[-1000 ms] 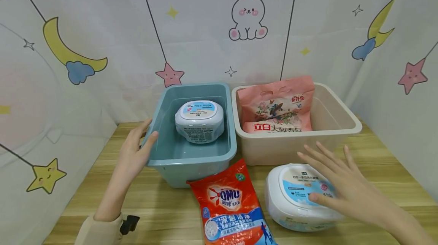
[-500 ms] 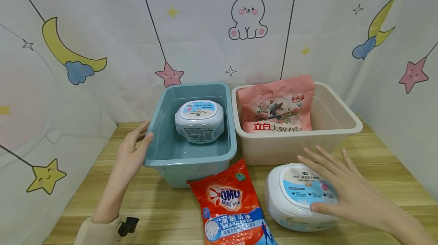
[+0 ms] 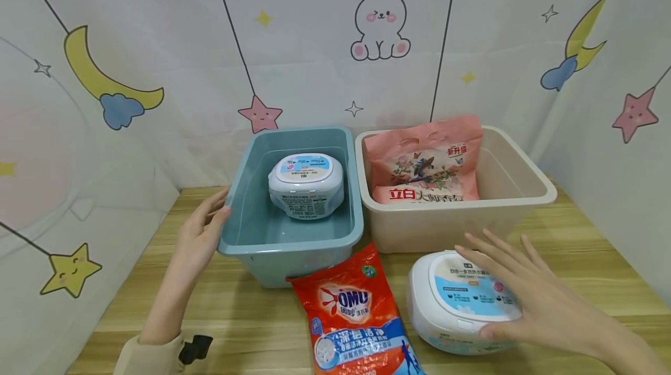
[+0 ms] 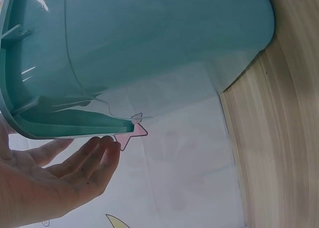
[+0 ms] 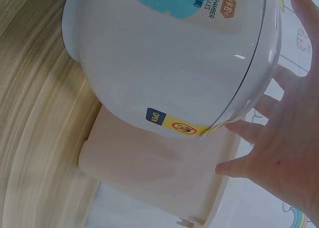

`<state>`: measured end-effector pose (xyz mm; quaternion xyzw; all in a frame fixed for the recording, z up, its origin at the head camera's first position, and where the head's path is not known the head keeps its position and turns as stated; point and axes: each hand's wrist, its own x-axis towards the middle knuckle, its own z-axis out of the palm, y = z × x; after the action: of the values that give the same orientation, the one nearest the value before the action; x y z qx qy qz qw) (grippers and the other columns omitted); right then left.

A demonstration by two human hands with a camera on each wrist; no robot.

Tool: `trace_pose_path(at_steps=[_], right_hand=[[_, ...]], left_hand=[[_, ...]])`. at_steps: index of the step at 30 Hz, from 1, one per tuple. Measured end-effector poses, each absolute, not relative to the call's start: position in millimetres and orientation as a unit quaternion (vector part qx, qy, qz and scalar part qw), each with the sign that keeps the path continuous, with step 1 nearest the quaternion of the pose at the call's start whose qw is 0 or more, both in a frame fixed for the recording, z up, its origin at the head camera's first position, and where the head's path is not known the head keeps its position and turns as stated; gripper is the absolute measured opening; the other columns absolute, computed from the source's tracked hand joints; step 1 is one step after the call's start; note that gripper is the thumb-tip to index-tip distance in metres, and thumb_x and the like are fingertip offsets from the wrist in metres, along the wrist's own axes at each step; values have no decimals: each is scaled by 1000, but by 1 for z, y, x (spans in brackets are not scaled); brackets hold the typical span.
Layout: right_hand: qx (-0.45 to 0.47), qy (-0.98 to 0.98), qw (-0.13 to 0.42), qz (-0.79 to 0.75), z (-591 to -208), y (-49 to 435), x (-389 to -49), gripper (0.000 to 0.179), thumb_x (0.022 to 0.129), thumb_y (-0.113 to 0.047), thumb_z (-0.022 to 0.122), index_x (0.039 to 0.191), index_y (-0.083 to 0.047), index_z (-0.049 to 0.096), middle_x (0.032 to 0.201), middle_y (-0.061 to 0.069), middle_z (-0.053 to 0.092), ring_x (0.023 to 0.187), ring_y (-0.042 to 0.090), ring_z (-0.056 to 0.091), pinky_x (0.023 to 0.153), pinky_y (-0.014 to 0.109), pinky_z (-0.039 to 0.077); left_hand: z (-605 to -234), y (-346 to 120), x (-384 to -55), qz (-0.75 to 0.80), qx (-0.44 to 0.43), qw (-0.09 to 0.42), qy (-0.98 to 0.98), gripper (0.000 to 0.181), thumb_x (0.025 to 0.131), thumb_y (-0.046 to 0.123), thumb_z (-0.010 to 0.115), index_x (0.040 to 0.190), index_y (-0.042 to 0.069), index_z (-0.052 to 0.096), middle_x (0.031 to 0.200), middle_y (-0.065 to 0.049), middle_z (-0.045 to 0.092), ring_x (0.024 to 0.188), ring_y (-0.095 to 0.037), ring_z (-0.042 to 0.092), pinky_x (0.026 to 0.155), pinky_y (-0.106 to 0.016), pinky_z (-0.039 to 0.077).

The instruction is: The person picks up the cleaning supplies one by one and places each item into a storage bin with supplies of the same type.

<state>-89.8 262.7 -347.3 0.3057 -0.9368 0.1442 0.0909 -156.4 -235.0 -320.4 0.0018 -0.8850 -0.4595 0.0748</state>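
Note:
My left hand (image 3: 200,228) is at the left rim of a blue-green plastic bin (image 3: 293,247), fingers bent softly under the rim's outer edge in the left wrist view. Inside that bin stands a white tub (image 3: 306,186) with a blue label on its lid. My right hand (image 3: 540,299) is spread over the right side of a second white laundry-capsule tub (image 3: 445,328) on the table, thumb near its front. In the right wrist view, the fingers (image 5: 244,131) are splayed beside the tub's lid edge, not curled round it.
A red OMU detergent bag (image 3: 351,311) lies in front of the blue-green bin, left of the nearer tub. A beige bin (image 3: 451,226) holding a pink detergent bag (image 3: 424,165) stands at the back right. A printed curtain (image 3: 314,43) hangs behind the wooden table (image 3: 251,328).
My left hand has shifted slightly left and down, its thumb drawing back from over the bin's rim. My right hand has edged slightly down and right over the tub. The containers stay put.

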Motion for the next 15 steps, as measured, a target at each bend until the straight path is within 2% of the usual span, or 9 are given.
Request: trace_pose_path(at_steps=[10,15], right_hand=[[317,-935,93,132,-350,265,-89,110,60,-63,80,151,-26,31,161,-3,20,150,5,-7,118,31,-20],[333,-928,93,138,-352,267,-90,112,58,-65,79,151,-23,31,162,-2,19,150,6,-8,117,29,-22]], left_hand=[[-322,-238,-156,-478,3,63,-876,57,102,44,36,152,16,30,150,-20,38,129,-37,45,97,-51,42],[-322,-238,-156,-473,4,65,-879,55,102,43,36,151,18,31,148,-18,42,126,-32,48,93,-39,43]])
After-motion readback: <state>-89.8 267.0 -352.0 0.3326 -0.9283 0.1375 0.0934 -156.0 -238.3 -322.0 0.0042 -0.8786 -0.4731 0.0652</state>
